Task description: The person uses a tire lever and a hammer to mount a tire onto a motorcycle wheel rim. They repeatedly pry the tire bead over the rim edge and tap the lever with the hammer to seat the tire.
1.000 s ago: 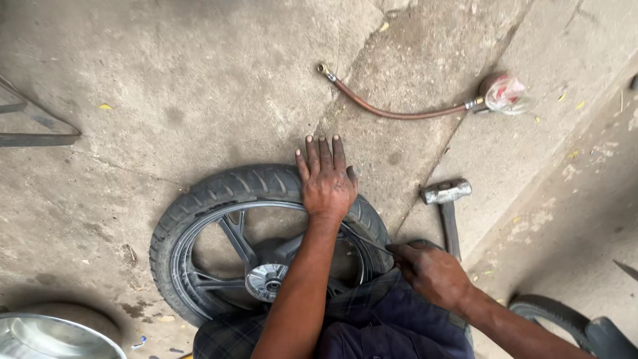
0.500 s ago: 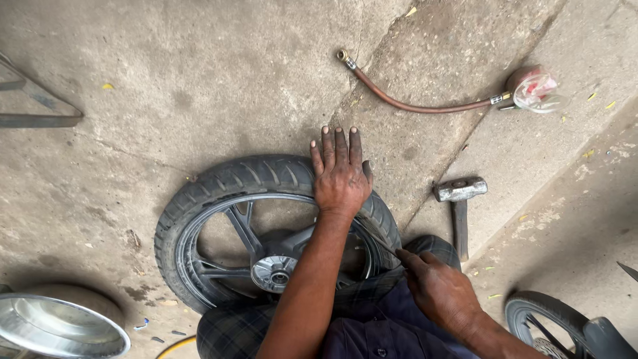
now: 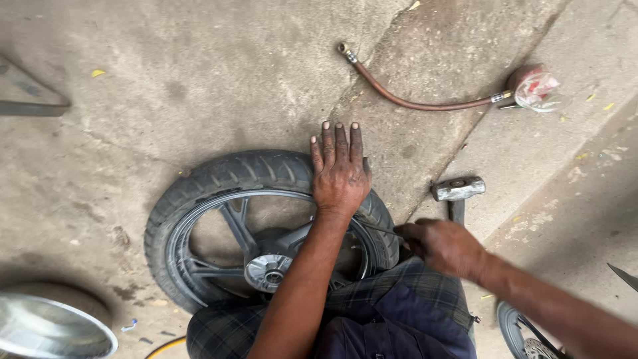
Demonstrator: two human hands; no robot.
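While the wheel (image 3: pixel 266 233) lies flat on the concrete floor (image 3: pixel 166 86) just in front of the person's knees, the left hand (image 3: pixel 340 169) presses open and palm-down on the top of its tyre, fingers spread. The right hand (image 3: pixel 442 246) is closed in a grip on a thin metal rod (image 3: pixel 382 228), whose tip points at the rim. A hammer (image 3: pixel 457 193) lies just beyond that hand; a hose (image 3: pixel 419 100) lies farther off.
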